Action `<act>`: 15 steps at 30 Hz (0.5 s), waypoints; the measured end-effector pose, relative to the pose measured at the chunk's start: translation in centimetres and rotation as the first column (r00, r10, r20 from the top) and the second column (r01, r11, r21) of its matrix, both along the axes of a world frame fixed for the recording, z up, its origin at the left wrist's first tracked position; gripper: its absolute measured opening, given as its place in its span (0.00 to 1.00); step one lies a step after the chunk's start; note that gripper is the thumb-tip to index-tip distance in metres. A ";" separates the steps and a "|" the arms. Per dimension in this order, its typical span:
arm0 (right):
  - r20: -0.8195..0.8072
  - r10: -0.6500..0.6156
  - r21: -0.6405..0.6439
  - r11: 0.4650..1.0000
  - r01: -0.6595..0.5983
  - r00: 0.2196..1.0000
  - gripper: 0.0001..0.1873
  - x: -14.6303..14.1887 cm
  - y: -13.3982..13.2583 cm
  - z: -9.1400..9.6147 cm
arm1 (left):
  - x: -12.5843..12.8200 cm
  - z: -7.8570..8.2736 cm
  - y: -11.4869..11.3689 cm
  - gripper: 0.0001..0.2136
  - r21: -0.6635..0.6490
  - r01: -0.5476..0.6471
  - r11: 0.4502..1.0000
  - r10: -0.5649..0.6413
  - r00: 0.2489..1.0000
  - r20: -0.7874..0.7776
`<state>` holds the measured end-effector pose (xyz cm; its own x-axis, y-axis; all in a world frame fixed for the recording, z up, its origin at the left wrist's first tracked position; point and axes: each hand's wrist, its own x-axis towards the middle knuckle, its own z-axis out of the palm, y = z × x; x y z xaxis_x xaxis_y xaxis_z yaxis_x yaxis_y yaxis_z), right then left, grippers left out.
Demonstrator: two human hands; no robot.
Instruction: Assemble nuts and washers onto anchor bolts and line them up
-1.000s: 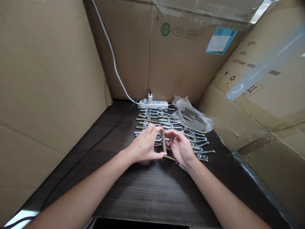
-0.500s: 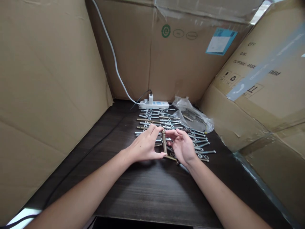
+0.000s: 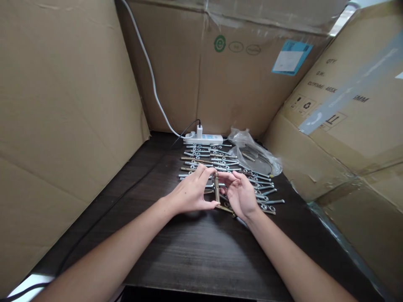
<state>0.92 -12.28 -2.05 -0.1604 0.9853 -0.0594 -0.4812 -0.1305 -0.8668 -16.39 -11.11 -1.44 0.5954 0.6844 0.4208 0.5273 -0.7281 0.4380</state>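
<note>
My left hand is closed on a brass-coloured expansion bolt, pinched upright with the thumb under its lower end and the fingers at its top. To its right is my right hand, loosely curved, palm turned inward. Its fingertips reach the bolt's upper end; whether they press on it I cannot tell. The right thumb stands apart from the bolt. Below the held piece, another brass-coloured bolt lies on the dark table. Rows of silver bolts and washers spread behind and beside both hands, partly hidden by them.
Behind the rows stands a white power strip with a plug and cables. A clear plastic bag lies at the back right. A black cable crosses the table's left side. Cardboard walls enclose the left, back and right.
Hands and held bolt stay almost in the same place. The camera view has shifted very slightly.
</note>
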 end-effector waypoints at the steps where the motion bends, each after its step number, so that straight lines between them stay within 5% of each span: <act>1: -0.013 -0.036 0.006 0.999 0.036 0.999 0.16 0.0 0.1 -0.1 | 0.0 0.0 0.0 0.34 0.003 -0.008 1.000 0.008 1.000 -0.008; 4: -0.019 -0.100 -0.008 0.995 0.100 0.995 0.13 -0.1 0.1 -0.3 | 0.1 0.1 -0.1 0.34 0.002 -0.005 1.000 0.005 1.000 -0.026; 10: 0.010 0.072 -0.023 0.997 -0.071 0.997 0.18 -0.5 -0.3 -0.3 | 0.2 0.3 -0.3 0.33 -0.013 0.039 0.999 -0.039 0.999 -0.028; 15: -0.025 -0.131 0.028 0.991 0.132 0.991 0.14 0.0 0.0 0.0 | 0.0 0.2 -0.1 0.35 0.006 -0.020 1.000 0.020 0.998 -0.052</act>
<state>0.93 -12.25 -2.09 -0.0305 0.9991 -0.0278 -0.5128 -0.0395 -0.8576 -16.39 -11.17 -1.27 0.6032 0.6941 0.3929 0.5636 -0.7195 0.4057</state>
